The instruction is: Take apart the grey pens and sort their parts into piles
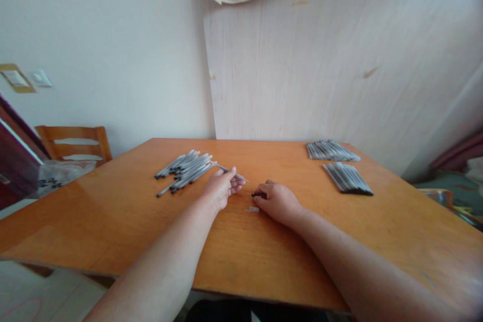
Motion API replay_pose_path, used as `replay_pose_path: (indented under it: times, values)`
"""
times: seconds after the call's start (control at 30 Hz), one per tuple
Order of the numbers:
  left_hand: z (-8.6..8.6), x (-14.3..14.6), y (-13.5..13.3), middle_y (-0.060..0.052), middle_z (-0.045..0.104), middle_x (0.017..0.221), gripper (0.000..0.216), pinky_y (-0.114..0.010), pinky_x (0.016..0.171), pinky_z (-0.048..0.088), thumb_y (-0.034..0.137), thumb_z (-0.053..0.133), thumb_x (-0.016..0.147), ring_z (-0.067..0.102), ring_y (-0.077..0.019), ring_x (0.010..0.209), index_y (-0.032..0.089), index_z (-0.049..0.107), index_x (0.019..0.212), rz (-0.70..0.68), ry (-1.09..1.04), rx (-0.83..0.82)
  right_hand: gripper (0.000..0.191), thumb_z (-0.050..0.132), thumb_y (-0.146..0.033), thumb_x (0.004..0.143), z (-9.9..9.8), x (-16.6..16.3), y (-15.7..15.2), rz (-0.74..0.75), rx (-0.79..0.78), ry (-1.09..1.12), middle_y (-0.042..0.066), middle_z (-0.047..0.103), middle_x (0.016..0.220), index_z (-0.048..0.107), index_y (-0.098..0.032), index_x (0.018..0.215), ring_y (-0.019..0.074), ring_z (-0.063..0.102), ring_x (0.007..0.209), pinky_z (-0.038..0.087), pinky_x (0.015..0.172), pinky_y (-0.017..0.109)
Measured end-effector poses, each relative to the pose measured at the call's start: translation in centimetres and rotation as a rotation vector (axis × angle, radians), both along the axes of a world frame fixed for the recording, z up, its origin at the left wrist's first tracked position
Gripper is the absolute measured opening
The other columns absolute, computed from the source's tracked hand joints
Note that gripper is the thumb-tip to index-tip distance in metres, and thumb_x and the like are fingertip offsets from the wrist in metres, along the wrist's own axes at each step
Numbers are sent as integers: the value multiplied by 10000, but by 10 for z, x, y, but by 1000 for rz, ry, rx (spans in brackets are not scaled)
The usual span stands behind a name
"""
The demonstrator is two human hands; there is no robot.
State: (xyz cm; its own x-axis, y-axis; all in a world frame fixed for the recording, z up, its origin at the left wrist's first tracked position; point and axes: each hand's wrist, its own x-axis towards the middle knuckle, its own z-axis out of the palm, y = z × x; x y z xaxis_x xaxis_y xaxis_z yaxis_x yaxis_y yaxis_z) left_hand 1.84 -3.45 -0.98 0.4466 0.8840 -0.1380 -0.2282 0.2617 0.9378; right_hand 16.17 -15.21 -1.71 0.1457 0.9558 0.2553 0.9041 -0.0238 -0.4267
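My left hand (pixel 222 187) is closed around a thin grey pen (pixel 231 171), held just right of a loose heap of grey pens (pixel 184 167) on the orange wooden table (pixel 124 221). My right hand (pixel 277 201) rests on the table beside it, fingers pinched on a small dark cap (pixel 259 194). A tiny pale piece (pixel 252 209) lies on the table under the right hand's fingertips. The two hands sit close together near the table's middle.
Two neat bundles of grey pens (pixel 330 151) (pixel 347 178) lie at the far right of the table. A wooden chair (pixel 75 142) and a clear bag (pixel 62 175) stand at the left. A pale wood panel (pixel 320 60) leans behind the table.
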Motion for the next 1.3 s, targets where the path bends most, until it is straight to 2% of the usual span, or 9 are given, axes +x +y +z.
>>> replay_pose_path:
  times: [0.63,0.9,1.13,1.3]
  values:
    - [0,2,-1,-83,689,697,200,-224,554,502,315,634,837,675,-148,614,137,552,793,-13,52,15,187,580,-310,834,2,3,1,43,-36,21,61,641,873,721,-209,904,146,582,776,396,692,246]
    - [2,3,-6,-77,694,735,205,-238,588,511,318,656,818,686,-158,655,141,553,823,-86,36,45,190,519,-285,857,4,1,2,-55,129,98,57,662,831,681,-186,848,147,586,770,400,686,244]
    - [4,5,-12,-86,700,780,207,-249,614,514,313,653,825,692,-167,679,150,530,859,-207,-6,72,186,523,-300,865,3,1,4,-43,232,167,41,661,814,671,-190,839,142,577,758,397,672,242]
    - [6,4,-10,-92,703,805,229,-257,626,514,326,670,810,690,-166,694,147,535,854,-162,-32,85,156,535,-267,845,3,4,5,-55,220,161,36,655,783,658,-189,789,137,571,737,397,668,240]
